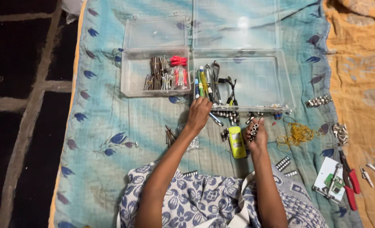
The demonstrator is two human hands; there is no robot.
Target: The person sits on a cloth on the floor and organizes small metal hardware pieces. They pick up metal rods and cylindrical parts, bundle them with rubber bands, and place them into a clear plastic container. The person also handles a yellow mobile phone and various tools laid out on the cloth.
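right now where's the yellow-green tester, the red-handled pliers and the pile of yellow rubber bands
yellow-green tester (237,142): head view, middle of its body
red-handled pliers (351,181): head view, on a red handle
yellow rubber bands (298,134): head view, centre of the pile

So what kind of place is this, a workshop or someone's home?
Probably a home floor, not a workshop: a patterned blue cloth is spread over dark floor tiles, with clear plastic boxes of small parts, red-handled pliers and a loose circuit board laid out on it.
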